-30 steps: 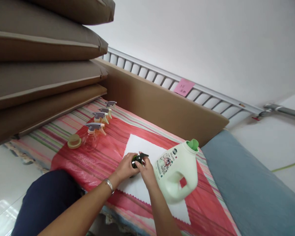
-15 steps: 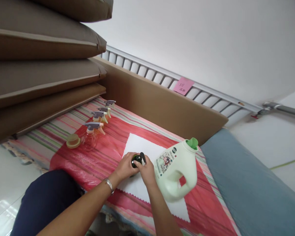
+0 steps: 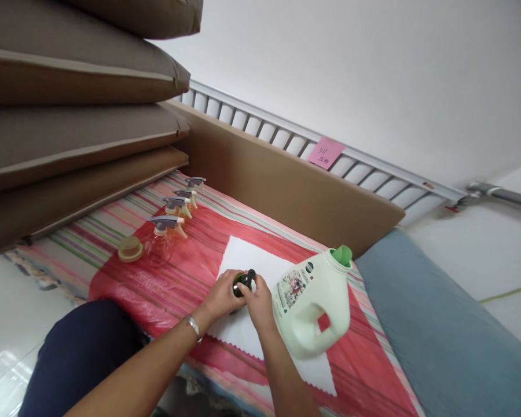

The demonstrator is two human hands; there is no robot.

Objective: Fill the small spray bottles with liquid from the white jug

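Note:
A small dark bottle with a black pump top (image 3: 244, 282) stands on a white cloth (image 3: 260, 315). My left hand (image 3: 222, 295) is wrapped round the bottle's body. The fingers of my right hand (image 3: 259, 300) pinch the black pump top from the right. Just to the right, touching the cloth, stands a large pale green detergent jug (image 3: 313, 300) with a green cap and a handle.
Three clear spray bottles (image 3: 167, 233) with grey triggers stand in a row at the back left, beside a round tan lid (image 3: 130, 249). All lie on a red plastic sheet (image 3: 173, 272) over a striped mat. A cardboard panel (image 3: 286, 185) and stacked brown cushions (image 3: 69, 116) border the area.
The black pump nozzle has turned from pointing right to pointing up and back. Both hands stay on the small bottle; the view has shifted slightly.

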